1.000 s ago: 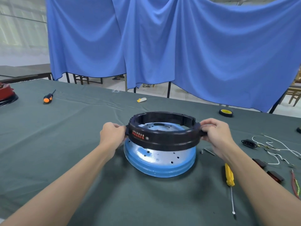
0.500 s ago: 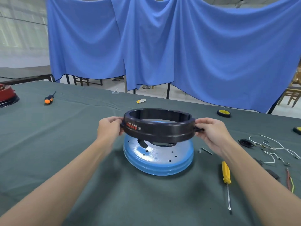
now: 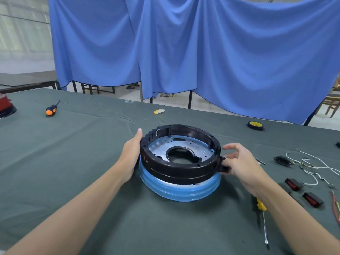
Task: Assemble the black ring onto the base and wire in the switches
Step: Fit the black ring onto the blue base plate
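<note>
Yellow screwdriver (image 3: 261, 206), red switches (image 3: 294, 184), near black ring (image 3: 176, 169)

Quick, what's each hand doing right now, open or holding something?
Left hand: open, straight fingers pressed against the black ring.
Right hand: closed, pinching the black ring at its right edge.

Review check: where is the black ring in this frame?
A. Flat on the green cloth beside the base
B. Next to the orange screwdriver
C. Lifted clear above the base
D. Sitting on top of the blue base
D: the black ring sits on the blue base, with the left hand flat against its side and the right hand gripping its side tab.
</note>
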